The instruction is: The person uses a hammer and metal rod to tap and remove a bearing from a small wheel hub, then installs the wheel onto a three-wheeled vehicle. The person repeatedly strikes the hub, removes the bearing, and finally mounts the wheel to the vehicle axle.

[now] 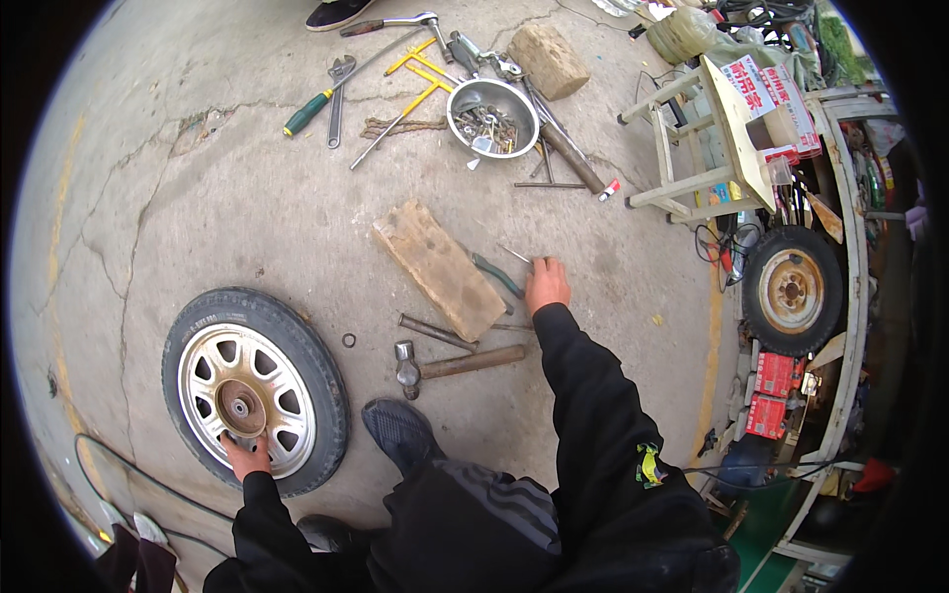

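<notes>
A wheel (pixel 331 405) with a black tyre and a silver, rust-stained rim is on the concrete at the left. My left hand (pixel 245 458) grips it at the lower edge of the rusty hub, thumb and fingers against the metal. To the right, my right hand (pixel 547 284) is closed low over the ground, and a thin metal shaft (pixel 515 254) sticks out of it; any handle is hidden by the hand. Beside that hand lie green-handled pliers (pixel 499 275) and a worn wooden block (pixel 440 272). Nearer to me lies a hammer (pixel 470 365) with a wooden handle.
A metal bowl (pixel 534 117) of small hardware stands at the far side, among a screwdriver (pixel 308 114), an adjustable wrench (pixel 337 104) and yellow-handled tools (pixel 415 103). A wooden stool (pixel 692 183) and a second wheel (pixel 838 292) are at the right. A small ring (pixel 348 340) lies near the tyre.
</notes>
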Available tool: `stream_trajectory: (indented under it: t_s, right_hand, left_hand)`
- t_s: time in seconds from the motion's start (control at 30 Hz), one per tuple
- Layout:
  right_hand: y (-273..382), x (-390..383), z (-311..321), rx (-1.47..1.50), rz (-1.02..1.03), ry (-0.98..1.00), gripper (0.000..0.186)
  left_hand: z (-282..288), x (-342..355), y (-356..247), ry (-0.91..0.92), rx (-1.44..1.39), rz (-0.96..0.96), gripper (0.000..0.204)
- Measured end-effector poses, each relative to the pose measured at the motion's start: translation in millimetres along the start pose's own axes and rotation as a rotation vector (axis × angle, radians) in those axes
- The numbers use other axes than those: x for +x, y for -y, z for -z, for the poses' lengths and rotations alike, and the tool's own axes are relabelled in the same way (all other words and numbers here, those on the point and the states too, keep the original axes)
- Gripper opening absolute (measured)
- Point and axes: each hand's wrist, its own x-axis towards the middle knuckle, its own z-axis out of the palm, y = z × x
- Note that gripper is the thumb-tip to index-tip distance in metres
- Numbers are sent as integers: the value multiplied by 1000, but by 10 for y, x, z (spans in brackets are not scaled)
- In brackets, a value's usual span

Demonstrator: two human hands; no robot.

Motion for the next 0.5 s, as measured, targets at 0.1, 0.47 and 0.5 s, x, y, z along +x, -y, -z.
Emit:
stream_trajectory:
  t_s: [0.1,0.47,0.5]
  right_hand:
    - [14,96,15,95,-29,-65,40]
    - [93,2197,136,236,-271,-29,42]
    - [119,2248,130,191,-349,-5,42]
  left_hand:
    - [25,-25,7,19,27,1,96]
    - [90,105,110,117,-67,1,93]
    - [154,150,128,164,-50,21,91]
